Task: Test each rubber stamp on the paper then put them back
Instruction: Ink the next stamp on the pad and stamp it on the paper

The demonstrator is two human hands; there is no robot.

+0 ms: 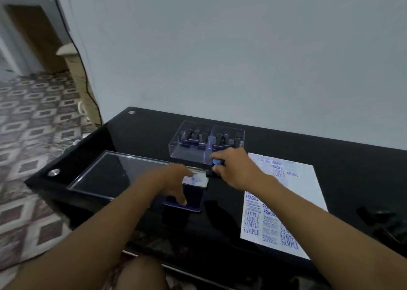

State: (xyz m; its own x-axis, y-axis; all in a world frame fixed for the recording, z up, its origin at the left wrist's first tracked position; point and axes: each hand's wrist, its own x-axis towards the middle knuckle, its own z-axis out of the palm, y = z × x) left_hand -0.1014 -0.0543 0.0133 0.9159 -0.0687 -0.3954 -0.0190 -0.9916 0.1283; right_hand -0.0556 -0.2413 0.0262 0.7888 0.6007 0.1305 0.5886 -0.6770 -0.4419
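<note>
A clear plastic box [189,152] on the black table holds several dark-handled rubber stamps [195,136] in two compartments. My right hand [236,168] is shut on a dark stamp with a blue-inked face [218,163], just in front of the box's right compartment. My left hand [174,179] rests on an open ink pad [195,191], its pale lid [197,179] raised under my fingers. The white paper [304,192] at the right bears blue prints such as SAMPLE, FRAGILE and AIR MAIL.
The box's clear lid [103,175] lies flat on the table at the left. A dark object [383,221] sits at the right edge. The black table [308,144] stands against a pale wall; patterned floor lies to the left.
</note>
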